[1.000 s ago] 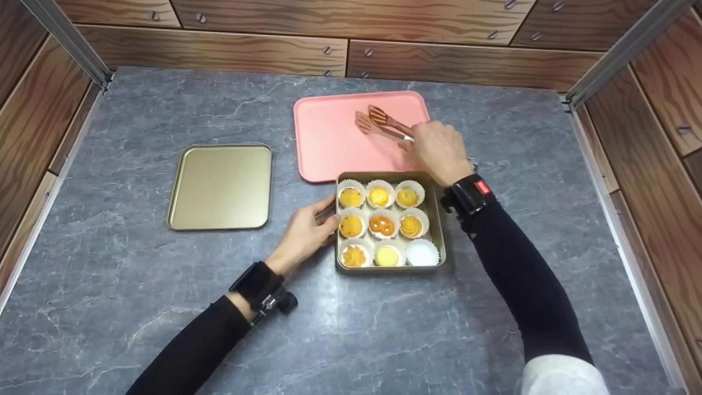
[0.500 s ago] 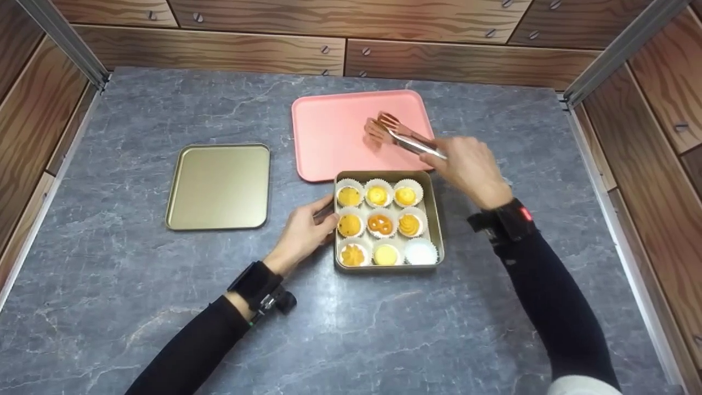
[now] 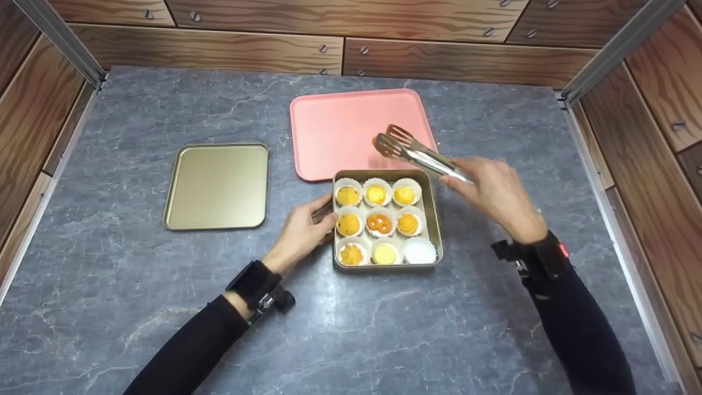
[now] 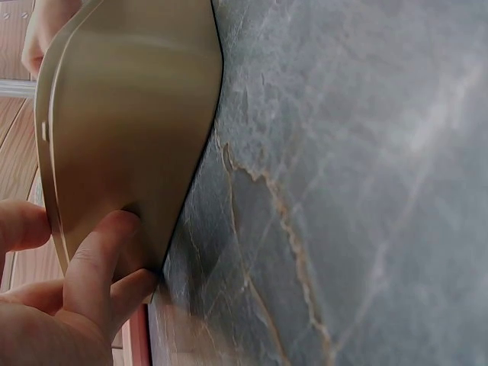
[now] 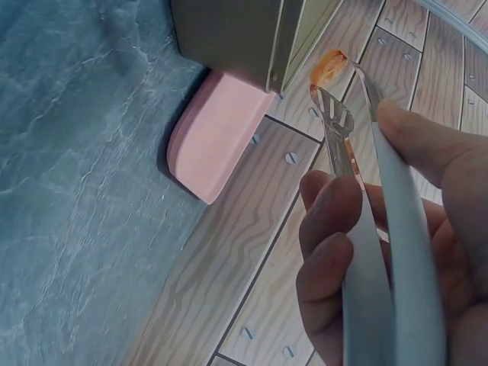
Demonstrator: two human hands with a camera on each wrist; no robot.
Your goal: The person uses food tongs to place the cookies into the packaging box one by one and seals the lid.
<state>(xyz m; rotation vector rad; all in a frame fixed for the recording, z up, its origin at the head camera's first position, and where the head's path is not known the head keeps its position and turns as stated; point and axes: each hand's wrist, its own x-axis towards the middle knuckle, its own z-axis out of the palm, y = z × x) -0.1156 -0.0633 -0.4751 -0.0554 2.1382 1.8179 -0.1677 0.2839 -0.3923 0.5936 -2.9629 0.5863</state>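
Note:
In the head view my right hand (image 3: 496, 192) grips metal tongs (image 3: 433, 162) with slotted tips, raised near the tin's back right corner. An orange-brown cookie (image 5: 329, 70) sits between the tong tips in the right wrist view; only its edge shows in the head view. My left hand (image 3: 301, 233) touches the left side of a gold tin (image 3: 439, 241). In the left wrist view its fingertips press the tin's outer wall (image 4: 130, 152) and meet its rim. Inside the tin are yellow and orange cookies in white paper cups; the front right cup (image 3: 420, 250) shows only white.
A pink tray (image 3: 329, 131) lies behind the tin, close to its back edge. To the left, the gold lid (image 3: 216, 186) rests on the grey marbled table (image 3: 164, 291). Wood-patterned panels (image 3: 247, 52) border the table at the back and sides.
My right hand has drawn the tongs off the tray's middle, rightward and toward me. The left hand stays at the tin. Tin, tray and lid have not moved.

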